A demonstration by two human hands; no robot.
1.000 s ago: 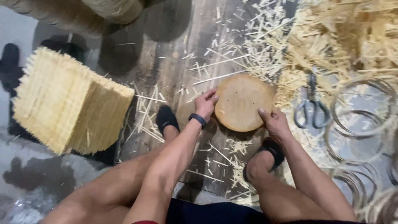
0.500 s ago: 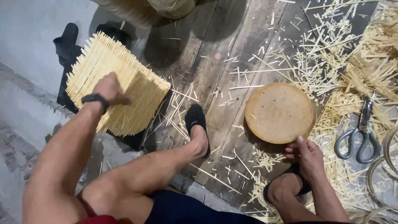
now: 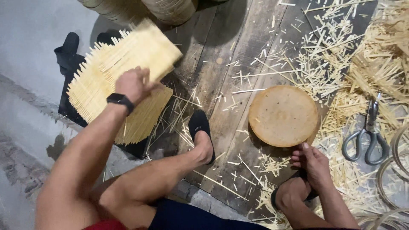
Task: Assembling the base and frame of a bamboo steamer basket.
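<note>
My left hand (image 3: pixel 134 84), with a black band on the wrist, grips a woven mat of pale bamboo strips (image 3: pixel 147 47) and lifts it off a stack of the same mats (image 3: pixel 100 98) at the left. My right hand (image 3: pixel 311 159) rests low at the right, fingers curled, touching the near edge of a round wooden disc (image 3: pixel 283 115) that lies flat on the dark floor planks. Nothing shows inside the right hand. My feet in black slippers sit between the stack and the disc.
Grey-handled scissors (image 3: pixel 366 136) lie right of the disc among loose bamboo strips (image 3: pixel 375 64). Bamboo hoops (image 3: pixel 394 170) sit at the far right edge. Woven baskets (image 3: pixel 166 8) stand at the top. Black slippers (image 3: pixel 68 49) lie behind the stack.
My left hand left the disc, reached left to the stack and has now raised the top mat. My right hand stayed at the disc's near edge.
</note>
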